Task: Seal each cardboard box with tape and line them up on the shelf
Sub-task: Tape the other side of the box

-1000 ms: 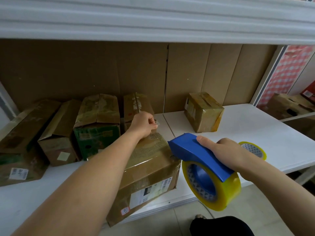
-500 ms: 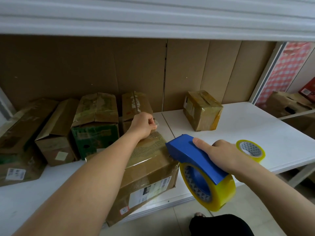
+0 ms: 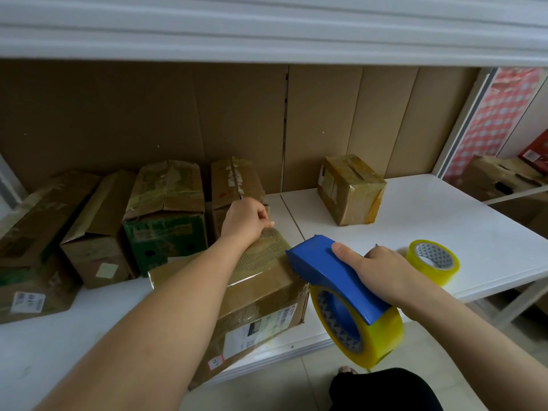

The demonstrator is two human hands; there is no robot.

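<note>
L hand [image 3: 247, 219] pinches tape end, fingers closed, on front box [image 3: 255, 292] top. R hand [image 3: 382, 274] grips blue dispenser [image 3: 335, 271]. Spare roll [image 3: 433, 261] on shelf [image 3: 474, 232].

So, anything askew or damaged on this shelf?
Yes. The front box sits skewed, its near corner overhanging the shelf edge. The lone box at the back stands turned, apart from the left row.

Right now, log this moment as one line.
step: taping front box | left hand: pressing tape end on box | right hand: gripping blue dispenser | spare roll: on shelf
</note>
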